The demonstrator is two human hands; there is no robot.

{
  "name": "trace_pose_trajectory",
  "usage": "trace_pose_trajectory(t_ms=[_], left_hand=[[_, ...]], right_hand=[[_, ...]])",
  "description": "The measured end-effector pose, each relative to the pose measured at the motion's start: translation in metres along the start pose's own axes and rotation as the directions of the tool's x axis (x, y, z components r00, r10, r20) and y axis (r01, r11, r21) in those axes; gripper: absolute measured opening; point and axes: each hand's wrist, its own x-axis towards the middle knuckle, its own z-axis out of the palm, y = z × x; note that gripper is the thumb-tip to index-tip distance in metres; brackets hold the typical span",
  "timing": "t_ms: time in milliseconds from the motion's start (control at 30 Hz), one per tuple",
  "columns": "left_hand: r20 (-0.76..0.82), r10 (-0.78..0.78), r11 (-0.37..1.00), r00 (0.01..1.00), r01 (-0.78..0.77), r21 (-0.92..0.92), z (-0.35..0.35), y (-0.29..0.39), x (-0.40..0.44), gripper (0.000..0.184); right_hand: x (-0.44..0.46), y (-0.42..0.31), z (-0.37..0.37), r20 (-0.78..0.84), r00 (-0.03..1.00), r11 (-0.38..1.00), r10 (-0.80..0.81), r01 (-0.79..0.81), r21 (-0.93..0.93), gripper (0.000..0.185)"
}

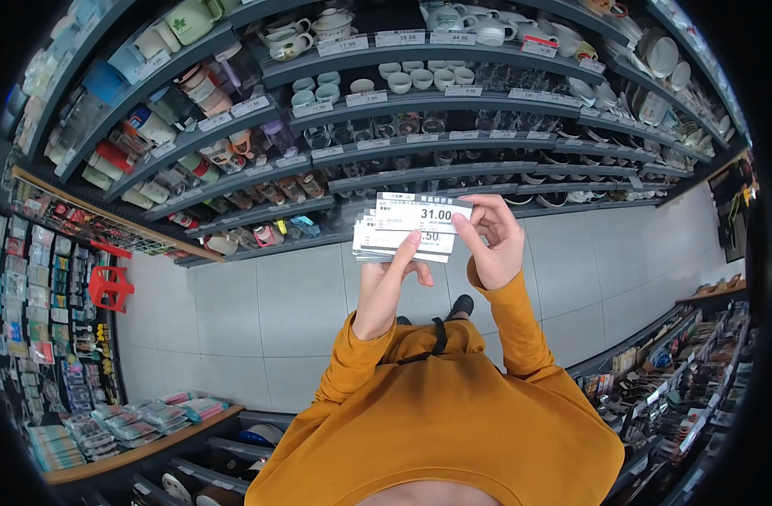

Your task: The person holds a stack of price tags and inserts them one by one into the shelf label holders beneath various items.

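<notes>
My left hand (pixel 384 291) is closed around a stack of white price labels (pixel 376 246), with its thumb lying on top and its fingers underneath. The uppermost price label (pixel 404 216) reads 31.00 and overlaps the others, sitting a little farther from my body. Between thumb and forefinger, my right hand (pixel 499 243) pinches that label at its right edge. Below it, part of another label shows ".50". Both hands are in front of my waist, above the floor.
Curved-looking shelves (pixel 352 99) ahead hold cups, bowls, teapots and glasses behind price strips. A red plastic stool (pixel 112 288) stands at the left on the tiled floor (pixel 234 316). Packaged goods (pixel 120 426) lie at lower left; a utensil rack (pixel 681 371) is at right.
</notes>
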Motion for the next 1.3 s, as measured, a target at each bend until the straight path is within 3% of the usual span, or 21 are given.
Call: trace_pose_trajectory(t_ms=[1300], left_hand=[[0.001, 0.005, 0.999, 1.000, -0.005, 0.044, 0.007, -0.006, 0.030, 0.020]], right_hand=[[0.023, 0.010, -0.011, 0.007, 1.000, 1.000, 0.015, -0.014, -0.009, 0.024]])
